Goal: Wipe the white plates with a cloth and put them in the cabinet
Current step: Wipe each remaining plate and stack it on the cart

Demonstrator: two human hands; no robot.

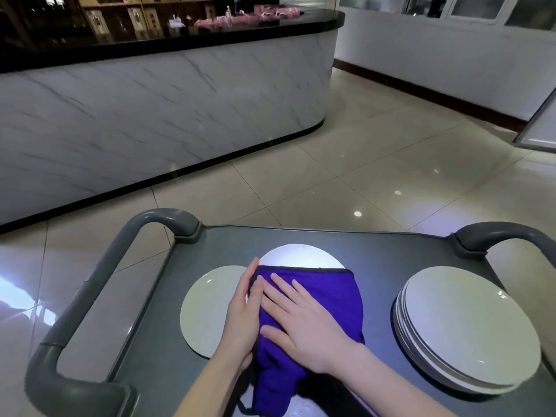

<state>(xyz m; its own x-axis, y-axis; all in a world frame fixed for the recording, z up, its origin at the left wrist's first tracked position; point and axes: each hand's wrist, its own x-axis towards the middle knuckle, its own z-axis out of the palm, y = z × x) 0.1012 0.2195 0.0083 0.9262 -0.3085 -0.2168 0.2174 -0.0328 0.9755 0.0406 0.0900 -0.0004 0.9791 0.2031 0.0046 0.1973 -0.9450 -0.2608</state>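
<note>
Right hand [301,323] flat, pressing purple microfibre cloth [331,296] onto middle round white plate [301,254]; left hand [243,311], fingers straight, probably steadying the cloth's left edge.

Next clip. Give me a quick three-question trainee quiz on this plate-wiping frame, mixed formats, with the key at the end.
1. True or false: the right hand lies flat, fingers straight, on the purple cloth.
2. Where does the stack of plates sit on the grey cart? A) by its left handle B) on its right side C) under the cloth
3. Short answer: how many single plates lie outside the stack?

Key
1. True.
2. B.
3. Two: the left plate, partly behind the left hand, and the middle plate under the cloth.
</note>
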